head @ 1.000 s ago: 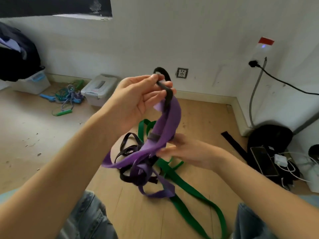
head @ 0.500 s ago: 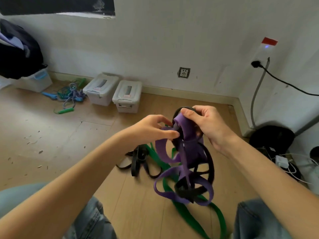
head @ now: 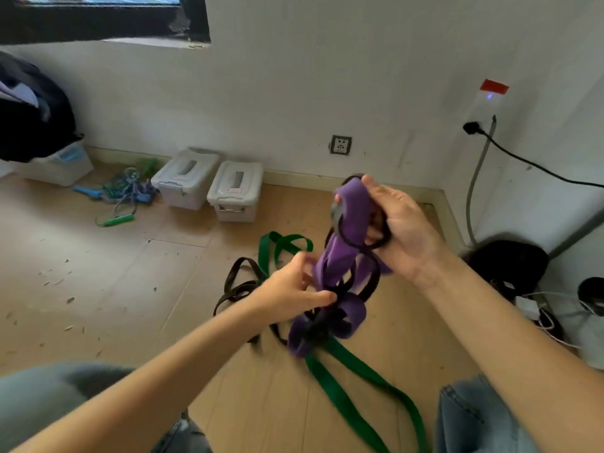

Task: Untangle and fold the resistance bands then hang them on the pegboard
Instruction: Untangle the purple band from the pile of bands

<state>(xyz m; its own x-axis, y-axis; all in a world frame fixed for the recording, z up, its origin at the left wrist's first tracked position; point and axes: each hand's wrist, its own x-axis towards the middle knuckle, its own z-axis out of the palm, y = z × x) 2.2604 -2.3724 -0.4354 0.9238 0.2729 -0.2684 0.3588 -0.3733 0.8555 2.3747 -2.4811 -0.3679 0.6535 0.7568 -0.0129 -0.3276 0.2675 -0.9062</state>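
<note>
**Purple and black bands knotted mid-air, knot may tighten**

Right hand (head: 403, 230) grips the top of the purple band (head: 351, 217), fingers curled round it with a thin black band (head: 371, 286) looped through them. The bundle hangs from that grip above the floor (head: 130, 289). Left hand (head: 291, 289) pinches into the tangle lower down, thumb and fingers closing on a strand; which strand is unclear, blurred. Green band (head: 343, 397) lies flat on the floor under the bundle, a second black band (head: 238, 286) beside it, left of the hands. No pegboard in view.

Risks, judged:
- Pulling the wrong strand with the left hand likely cinches purple and black tighter instead of freeing them.
- Black loop round the right fingers could snag and trap them if tension rises.
- The bundle's low end hangs near the green band; it may catch and drag it in, making a new tangle.
- Stretched rubber could snap back on release.
</note>
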